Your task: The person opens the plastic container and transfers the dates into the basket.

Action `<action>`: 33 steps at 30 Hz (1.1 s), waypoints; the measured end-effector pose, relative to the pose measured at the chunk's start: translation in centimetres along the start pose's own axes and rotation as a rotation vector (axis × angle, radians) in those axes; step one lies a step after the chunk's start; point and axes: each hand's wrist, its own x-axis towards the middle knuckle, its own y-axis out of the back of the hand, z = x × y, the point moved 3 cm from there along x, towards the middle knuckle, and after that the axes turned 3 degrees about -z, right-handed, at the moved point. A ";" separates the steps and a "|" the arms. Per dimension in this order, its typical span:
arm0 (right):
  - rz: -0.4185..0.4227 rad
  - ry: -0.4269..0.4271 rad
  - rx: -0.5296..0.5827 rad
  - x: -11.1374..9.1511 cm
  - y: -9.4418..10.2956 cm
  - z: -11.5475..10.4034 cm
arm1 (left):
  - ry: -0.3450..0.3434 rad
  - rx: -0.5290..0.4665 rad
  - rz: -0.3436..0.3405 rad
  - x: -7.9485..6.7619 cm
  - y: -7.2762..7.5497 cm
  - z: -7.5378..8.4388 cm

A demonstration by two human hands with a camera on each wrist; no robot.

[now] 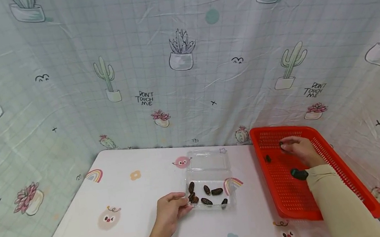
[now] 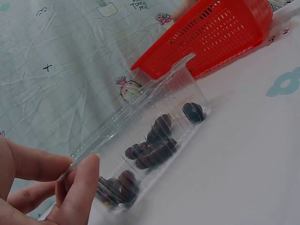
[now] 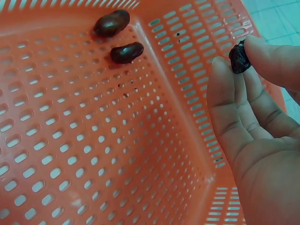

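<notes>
In the head view my left hand [image 1: 169, 211] is at the near left corner of a clear plastic box [image 1: 211, 179] with its lid folded back. Thumb and fingers pinch the box's rim, as the left wrist view also shows. Several dark brown dates [image 1: 216, 191] lie scattered in the box, more of them toward the left side. Over the red basket [image 1: 282, 202], my right hand [image 1: 302, 150] pinches a dark, wrinkled date [image 3: 240, 58] between thumb and fingers. Two more dates, one reddish brown [image 3: 112, 23] and one darker [image 3: 126, 53], lie on the basket floor in the right wrist view.
The basket, with slotted walls, stands at the right of the white patterned table [image 1: 124, 193], apart from the box. A cactus-print curtain [image 1: 154, 59] hangs behind the table and along both sides.
</notes>
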 end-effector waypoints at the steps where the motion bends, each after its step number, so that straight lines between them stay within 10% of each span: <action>1: 0.001 -0.002 0.000 0.0 0.0 0.1 | 0.002 0.000 0.003 0.0 0.0 0.0; 33: -0.004 -0.103 -0.125 1.0 0.3 3.2 | 0.018 0.013 0.004 -0.1 0.0 -0.1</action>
